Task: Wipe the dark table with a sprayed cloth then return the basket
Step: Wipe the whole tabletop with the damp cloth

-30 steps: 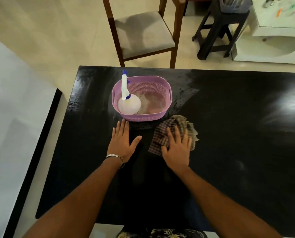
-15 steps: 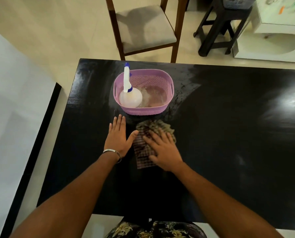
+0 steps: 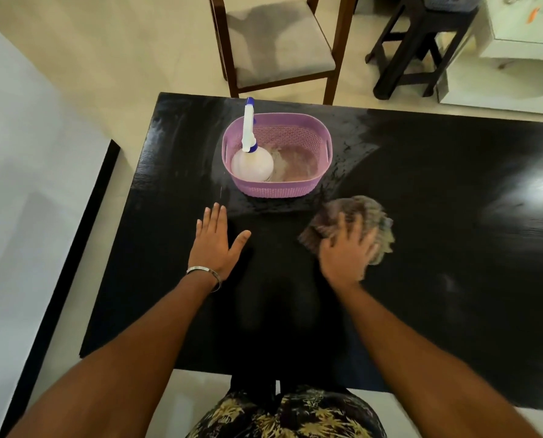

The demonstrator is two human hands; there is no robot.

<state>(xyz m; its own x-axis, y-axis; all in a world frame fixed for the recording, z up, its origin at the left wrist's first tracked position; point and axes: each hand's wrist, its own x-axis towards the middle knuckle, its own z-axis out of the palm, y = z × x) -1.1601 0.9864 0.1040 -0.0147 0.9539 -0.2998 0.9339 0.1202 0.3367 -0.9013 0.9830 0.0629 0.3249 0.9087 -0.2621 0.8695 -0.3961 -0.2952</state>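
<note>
A glossy dark table (image 3: pixel 437 216) fills the middle of the view. Toward its far edge stands a purple woven basket (image 3: pixel 322 143) holding a white spray bottle (image 3: pixel 251 156) with a blue-tipped nozzle. My right hand (image 3: pixel 347 251) presses flat on a crumpled checked cloth (image 3: pixel 363 210) lying on the table in front and to the right of the basket; hand and cloth are motion-blurred. My left hand (image 3: pixel 215 245) lies flat on the tabletop, fingers spread, just in front of the basket's left corner, holding nothing.
A wooden chair (image 3: pixel 279 45) with a grey seat stands beyond the table's far edge. A dark stool (image 3: pixel 422 42) and a white cabinet (image 3: pixel 517 52) are at the back right. A white surface with a black edge (image 3: pixel 26 184) runs along the left.
My right hand slid the cloth left toward my left hand, then back to the right. My left hand stayed flat in place.
</note>
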